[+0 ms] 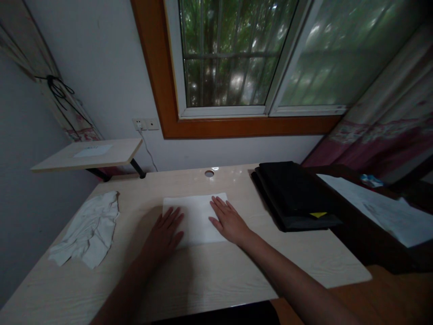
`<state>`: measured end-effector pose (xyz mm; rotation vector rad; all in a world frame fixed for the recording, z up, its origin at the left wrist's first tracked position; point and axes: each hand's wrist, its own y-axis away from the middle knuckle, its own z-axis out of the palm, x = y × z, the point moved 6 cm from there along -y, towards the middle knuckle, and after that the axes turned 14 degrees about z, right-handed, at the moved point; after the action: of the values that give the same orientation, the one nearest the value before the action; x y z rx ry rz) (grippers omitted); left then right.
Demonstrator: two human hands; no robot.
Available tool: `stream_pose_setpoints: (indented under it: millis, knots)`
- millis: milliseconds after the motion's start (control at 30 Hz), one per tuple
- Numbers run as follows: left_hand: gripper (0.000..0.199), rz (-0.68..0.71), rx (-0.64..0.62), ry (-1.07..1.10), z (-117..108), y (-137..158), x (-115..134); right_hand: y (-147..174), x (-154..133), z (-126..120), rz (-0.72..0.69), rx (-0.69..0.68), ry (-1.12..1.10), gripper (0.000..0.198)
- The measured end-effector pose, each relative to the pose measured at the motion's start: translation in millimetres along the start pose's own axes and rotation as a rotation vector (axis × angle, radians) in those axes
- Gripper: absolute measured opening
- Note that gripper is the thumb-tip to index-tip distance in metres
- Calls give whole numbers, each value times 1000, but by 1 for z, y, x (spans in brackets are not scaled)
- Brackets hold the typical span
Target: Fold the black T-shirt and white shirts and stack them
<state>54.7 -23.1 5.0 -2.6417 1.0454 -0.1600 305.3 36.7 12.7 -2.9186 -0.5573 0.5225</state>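
Observation:
A white sheet of paper (198, 221) lies flat on the pale wooden desk (223, 275), in the middle of the head view. My left hand (165, 232) rests on the sheet's left edge, its fingers stretched out and slightly apart. On the right part of the sheet lies my right hand (230, 221), palm down with the fingers extended and the thumb out to the side. Neither hand holds anything. Parts of the paper's left and right edges are hidden under the hands.
A crumpled white cloth (91, 225) lies at the desk's left. Behind it stands a small raised shelf (115, 155). Black folders (287, 189) are stacked at the right, beside a dark surface bearing a large white sheet (372, 207). A cable hole (209, 173) sits near the back edge.

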Motion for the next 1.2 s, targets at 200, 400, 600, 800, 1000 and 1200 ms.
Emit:
stream_pose_setpoints:
  millis: [200,400,600,800,1000,1200]
  knots:
    - [56,-110,57,24,4,15,-26,8,45,-10,75,-15,13,60]
    - [51,-260,113,34,0,32,-56,17,67,-26,57,31,-125,50]
    - [50,-17,203,11,-29,23,-26,30,35,-59,-121,100,-274,36]
    - [66,249,-58,43,-20,12,16,49,11,-60,-340,-7,-207,35]
    - [70,218,-31,58,-23,21,15,59,33,-56,-281,-9,-114,35]
    - [74,201,-13,65,-26,34,12,63,38,-58,-290,29,-117,35]
